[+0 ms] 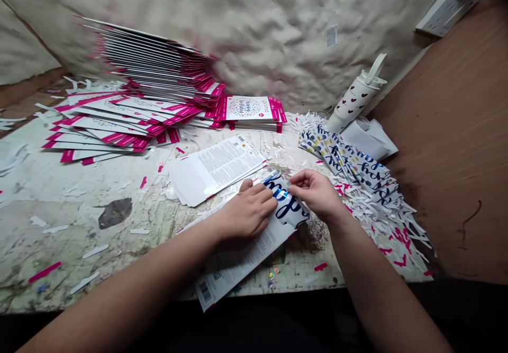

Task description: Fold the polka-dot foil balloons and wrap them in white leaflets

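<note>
Across the stained, scrap-strewn desk [71, 226], both hands work at the front edge. The left hand [246, 213] lies flat and relaxed, pressing down on a folded foil balloon [288, 205] with white and navy lettering, not gripping it. The right hand [313, 194] is closed in a pinch, its fingertips [291, 183] holding the balloon's upper edge, where a strip of shiny blue shows. The balloon lies across a long printed card [242, 255] with a barcode at its near end, and that card hangs slightly over the desk's front edge.

Just beyond the left hand sits a small stack of printed white cards [216, 170]. Farther back, pink-edged packaging cards [119, 125] lie fanned out, with a taller slanted stack [159, 62] leaning against the padded wall [278, 30]. A "happy birthday" card [250, 108] tops a neat pile to their right. Right of the hands lies a row of patterned balloons [349, 162] on white and pink paper shreds [384, 231], near a white heart-print bag [353, 99].
</note>
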A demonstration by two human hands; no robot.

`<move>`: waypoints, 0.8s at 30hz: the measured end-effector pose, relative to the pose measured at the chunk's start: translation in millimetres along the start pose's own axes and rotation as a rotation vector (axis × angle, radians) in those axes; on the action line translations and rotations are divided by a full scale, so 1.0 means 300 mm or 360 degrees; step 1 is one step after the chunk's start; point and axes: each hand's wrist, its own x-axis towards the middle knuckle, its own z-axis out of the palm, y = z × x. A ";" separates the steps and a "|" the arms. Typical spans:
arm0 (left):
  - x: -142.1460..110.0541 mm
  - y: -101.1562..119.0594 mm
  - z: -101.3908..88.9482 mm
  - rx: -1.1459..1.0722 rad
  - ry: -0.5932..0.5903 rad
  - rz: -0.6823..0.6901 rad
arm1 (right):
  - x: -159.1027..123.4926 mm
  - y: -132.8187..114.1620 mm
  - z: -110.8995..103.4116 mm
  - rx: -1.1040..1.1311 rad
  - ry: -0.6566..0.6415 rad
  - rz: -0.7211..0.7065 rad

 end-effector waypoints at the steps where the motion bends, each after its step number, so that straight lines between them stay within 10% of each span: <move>1: -0.001 -0.002 0.001 0.0006 0.0009 -0.0002 | 0.000 -0.001 0.004 -0.0021 -0.0108 0.0021; 5: -0.015 -0.020 -0.004 0.0033 0.0028 -0.0020 | -0.017 -0.013 -0.019 -0.0076 -0.0717 0.0070; 9: -0.027 -0.026 -0.059 0.0166 0.0328 -0.0131 | -0.079 -0.023 -0.053 0.0055 -0.0151 -0.0258; 16: -0.060 0.049 -0.180 0.0115 0.1716 -0.0381 | -0.173 -0.065 0.010 0.0776 -0.0039 -0.0743; 21: -0.078 0.063 -0.140 -0.1132 0.1196 -0.0435 | -0.161 -0.075 0.028 0.0707 -0.0058 -0.0789; 24: -0.081 0.060 -0.124 -0.1454 0.1193 -0.0462 | -0.164 -0.077 0.033 0.0683 -0.0054 -0.0790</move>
